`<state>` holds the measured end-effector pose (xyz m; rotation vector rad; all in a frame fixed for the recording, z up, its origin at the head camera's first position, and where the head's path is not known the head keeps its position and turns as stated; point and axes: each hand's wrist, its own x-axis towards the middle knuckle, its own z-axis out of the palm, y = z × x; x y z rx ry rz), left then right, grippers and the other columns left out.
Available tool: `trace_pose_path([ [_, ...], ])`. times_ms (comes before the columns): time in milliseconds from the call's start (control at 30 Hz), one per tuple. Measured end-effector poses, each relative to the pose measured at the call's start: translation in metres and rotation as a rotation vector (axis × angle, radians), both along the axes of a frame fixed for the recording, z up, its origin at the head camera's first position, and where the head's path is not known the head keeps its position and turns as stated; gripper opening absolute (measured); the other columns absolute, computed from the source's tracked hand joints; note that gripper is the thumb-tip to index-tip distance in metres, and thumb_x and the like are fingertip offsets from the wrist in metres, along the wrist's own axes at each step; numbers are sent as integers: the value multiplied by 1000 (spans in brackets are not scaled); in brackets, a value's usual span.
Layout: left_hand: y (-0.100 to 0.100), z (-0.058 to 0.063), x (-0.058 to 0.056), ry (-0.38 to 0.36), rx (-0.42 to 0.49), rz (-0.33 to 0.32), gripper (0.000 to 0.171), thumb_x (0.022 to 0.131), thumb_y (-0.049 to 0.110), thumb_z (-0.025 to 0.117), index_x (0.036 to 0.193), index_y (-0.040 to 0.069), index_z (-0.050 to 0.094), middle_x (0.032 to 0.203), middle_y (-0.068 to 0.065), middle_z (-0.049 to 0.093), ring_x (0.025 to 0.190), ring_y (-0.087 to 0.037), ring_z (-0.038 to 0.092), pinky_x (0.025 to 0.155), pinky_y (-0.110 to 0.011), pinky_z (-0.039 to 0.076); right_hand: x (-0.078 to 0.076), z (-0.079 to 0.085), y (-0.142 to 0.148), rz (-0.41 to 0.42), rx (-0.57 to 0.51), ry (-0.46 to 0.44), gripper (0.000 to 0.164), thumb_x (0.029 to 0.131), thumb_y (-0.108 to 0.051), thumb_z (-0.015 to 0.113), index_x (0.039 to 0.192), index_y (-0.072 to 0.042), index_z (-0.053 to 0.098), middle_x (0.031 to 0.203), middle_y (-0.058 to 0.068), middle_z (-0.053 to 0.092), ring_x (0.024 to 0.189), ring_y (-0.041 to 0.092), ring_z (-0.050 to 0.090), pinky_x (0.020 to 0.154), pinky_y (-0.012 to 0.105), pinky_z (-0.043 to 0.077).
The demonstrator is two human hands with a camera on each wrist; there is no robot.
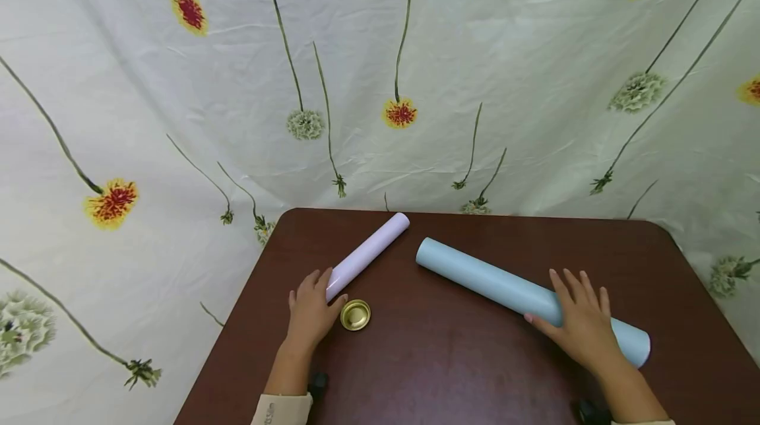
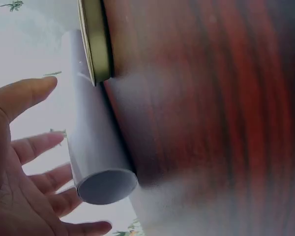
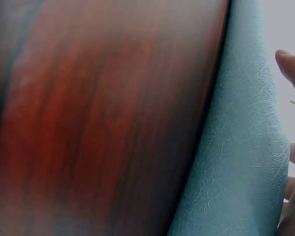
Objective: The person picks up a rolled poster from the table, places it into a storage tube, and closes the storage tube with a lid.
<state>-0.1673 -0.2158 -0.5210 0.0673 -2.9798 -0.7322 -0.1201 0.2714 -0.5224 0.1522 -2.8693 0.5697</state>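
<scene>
A thin, shiny lavender roll lies slantwise on the left half of the table. My left hand is over its near end with fingers spread; in the left wrist view the fingers are beside the roll's hollow end. Close to the left thumb sits a small round gold lid or dish. A thicker light-blue roll lies at an angle on the right. Across its right part is my right hand, fingers extended. Seen from the right wrist, the blue roll has a creased, leathery texture.
The dark reddish-brown table has rounded far corners. Behind it and along the left hangs a pale cloth printed with flowers. A dark wrist strap part shows beside the left cuff.
</scene>
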Motion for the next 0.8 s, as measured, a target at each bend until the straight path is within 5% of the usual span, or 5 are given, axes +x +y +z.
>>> trace_pose_path([
  [433, -2, 1, -3, 11, 11, 15, 54, 91, 7, 69, 143, 8, 56, 138, -24, 55, 126, -45, 54, 98, -62, 47, -1, 1, -2, 29, 122, -35, 84, 87, -60, 71, 149, -10, 46, 138, 21, 58, 125, 45, 53, 88, 66, 41],
  [800, -10, -5, -4, 66, 32, 17, 54, 87, 18, 77, 136, 3, 60, 125, -25, 64, 114, -45, 60, 95, -59, 49, -6, 5, -1, 33, 105, -114, 80, 85, -58, 73, 140, -4, 52, 132, 26, 60, 110, 50, 60, 77, 63, 43],
])
